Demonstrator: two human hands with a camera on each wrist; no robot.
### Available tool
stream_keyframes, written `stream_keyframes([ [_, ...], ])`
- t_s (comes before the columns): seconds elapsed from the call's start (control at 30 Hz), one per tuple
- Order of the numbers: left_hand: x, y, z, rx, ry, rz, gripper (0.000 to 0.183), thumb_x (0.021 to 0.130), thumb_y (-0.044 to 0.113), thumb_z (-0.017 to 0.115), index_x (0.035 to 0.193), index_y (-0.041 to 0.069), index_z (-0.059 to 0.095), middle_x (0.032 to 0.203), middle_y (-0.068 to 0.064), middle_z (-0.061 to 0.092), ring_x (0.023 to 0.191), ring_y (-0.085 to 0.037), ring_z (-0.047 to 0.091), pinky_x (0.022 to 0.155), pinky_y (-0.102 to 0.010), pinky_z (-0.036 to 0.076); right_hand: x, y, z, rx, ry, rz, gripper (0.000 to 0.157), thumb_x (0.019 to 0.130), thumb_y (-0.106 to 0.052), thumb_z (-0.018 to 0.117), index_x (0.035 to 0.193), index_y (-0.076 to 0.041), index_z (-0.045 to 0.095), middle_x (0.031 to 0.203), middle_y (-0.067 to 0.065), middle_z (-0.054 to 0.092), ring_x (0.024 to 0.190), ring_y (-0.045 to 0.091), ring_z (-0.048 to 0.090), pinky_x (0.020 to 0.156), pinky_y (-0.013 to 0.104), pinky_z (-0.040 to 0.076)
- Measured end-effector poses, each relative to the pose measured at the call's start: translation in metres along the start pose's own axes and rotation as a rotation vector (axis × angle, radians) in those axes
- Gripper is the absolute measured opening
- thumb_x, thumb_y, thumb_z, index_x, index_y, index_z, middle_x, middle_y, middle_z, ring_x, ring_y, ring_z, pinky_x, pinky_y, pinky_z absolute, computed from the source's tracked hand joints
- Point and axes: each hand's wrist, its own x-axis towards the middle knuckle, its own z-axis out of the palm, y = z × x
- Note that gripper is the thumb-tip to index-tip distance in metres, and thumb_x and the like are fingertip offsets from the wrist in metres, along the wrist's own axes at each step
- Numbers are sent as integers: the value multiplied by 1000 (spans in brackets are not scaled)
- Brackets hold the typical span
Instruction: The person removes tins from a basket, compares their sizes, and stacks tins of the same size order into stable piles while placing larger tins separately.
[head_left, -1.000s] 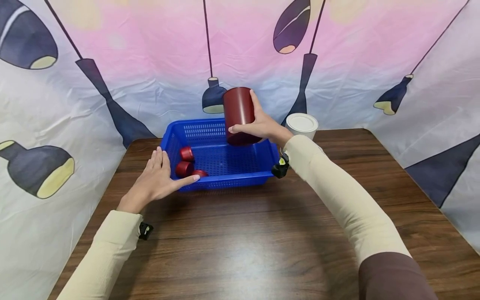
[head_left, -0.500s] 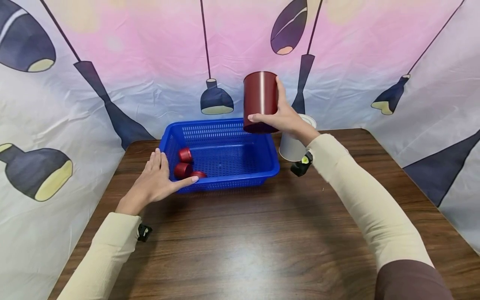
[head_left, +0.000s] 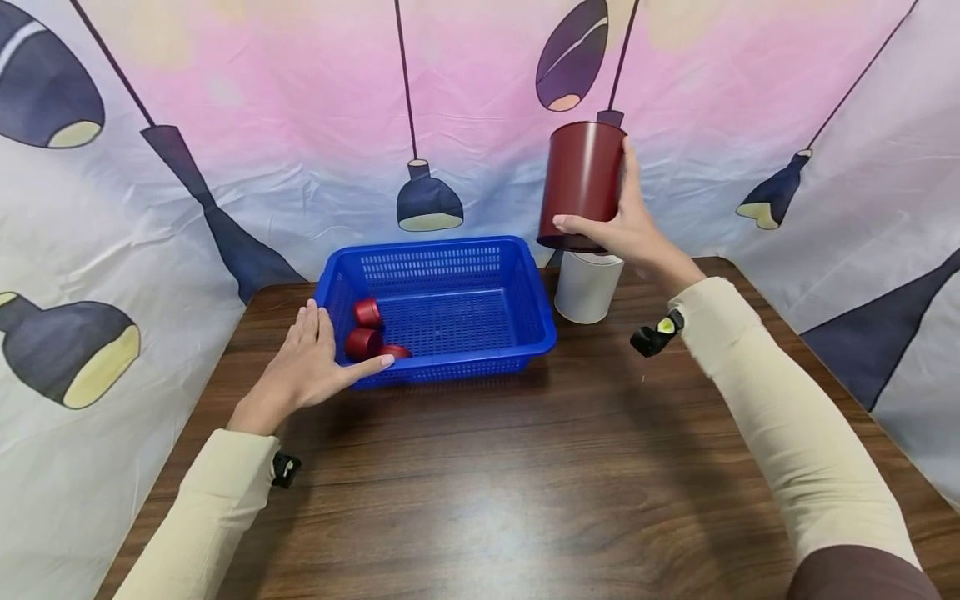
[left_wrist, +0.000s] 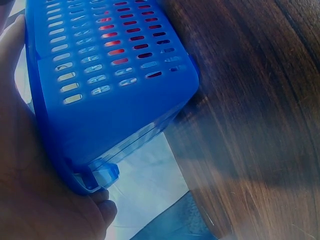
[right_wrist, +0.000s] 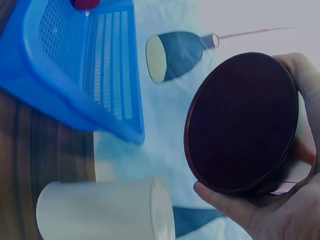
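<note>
My right hand (head_left: 637, 237) grips a dark red canister (head_left: 583, 179) by its side, thumb in front and fingers around the far right. The canister is raised above a white canister (head_left: 588, 292), overlapping its top in the head view. In the right wrist view, the flat round bottom (right_wrist: 242, 122) of the red canister faces the camera. My left hand (head_left: 300, 358) rests on the left corner of a blue plastic basket (head_left: 543, 325), fingers straight along the left rim, thumb along the front rim. Three small red cups (head_left: 363, 342) lie inside at the basket's left end.
The basket and the white canister stand side by side toward the back of a brown wooden table (head_left: 465, 483). A fabric backdrop (head_left: 300, 125) printed with lamps hangs close behind the table and along its sides.
My right hand has carried the red canister up and to the right, from over the basket to above the white canister. My left hand stays on the basket corner.
</note>
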Motion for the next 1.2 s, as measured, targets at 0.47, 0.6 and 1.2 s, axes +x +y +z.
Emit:
stream_keyframes([
  [0.47, 0, 0, 0, 0, 8, 5, 134, 84, 86, 46, 152, -14, -12, 160, -32, -21, 147, -50, -20, 118, -66, -1, -17, 30, -53, -39, 109, 88, 120, 85, -32, 79, 156, -47, -16, 164, 1, 10, 139, 26, 32, 109, 50, 40],
  [0.6, 1, -1, 1, 5, 7, 7, 134, 84, 86, 46, 152, -14, -12, 160, -33, -20, 147, -50, -19, 117, -66, -1, -25, 38, -62, -14, 133, 116, 120, 85, -30, 79, 155, -48, -17, 164, 3, 10, 138, 26, 33, 109, 48, 40],
  [1.2, 1, -1, 2, 12, 4, 12, 134, 84, 85, 45, 152, -15, -12, 159, -34, -21, 147, -52, -19, 117, -67, 0, -46, 72, -86, -34, 209, 192, 122, 87, -33, 79, 154, -48, -22, 163, 11, 10, 138, 28, 31, 107, 48, 42],
])
